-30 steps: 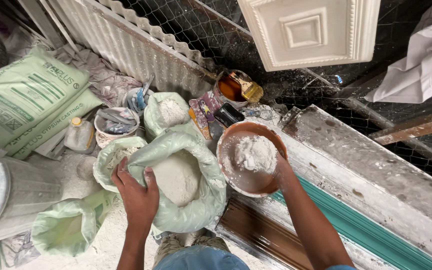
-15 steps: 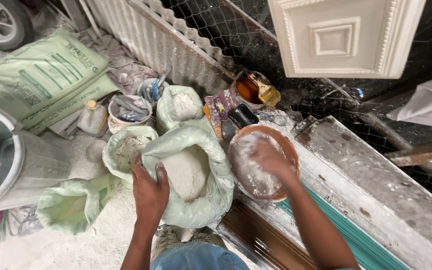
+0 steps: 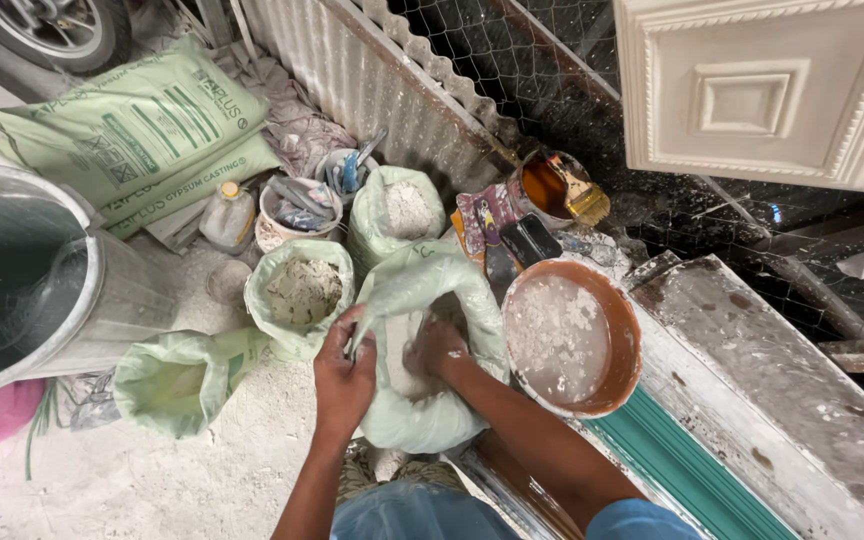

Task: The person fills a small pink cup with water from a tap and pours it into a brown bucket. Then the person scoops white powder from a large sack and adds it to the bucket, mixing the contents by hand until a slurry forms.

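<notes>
left hand (image 3: 344, 378) is gripping the rim of the pale green sack (image 3: 432, 420), whose mouth is facing upward, long axis upright, on the dusty floor (image 3: 172, 480); right hand (image 3: 435, 350) is reaching inside it, grip unclear, beside the brown bowl (image 3: 624, 345).

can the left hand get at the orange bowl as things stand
Probably not directly: the left hand grips the green sack's rim, and the right hand, reaching into the sack, lies between it and the orange bowl.

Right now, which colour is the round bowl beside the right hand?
The bowl is orange-brown, dusted inside with white powder; the head view shows it.
</notes>
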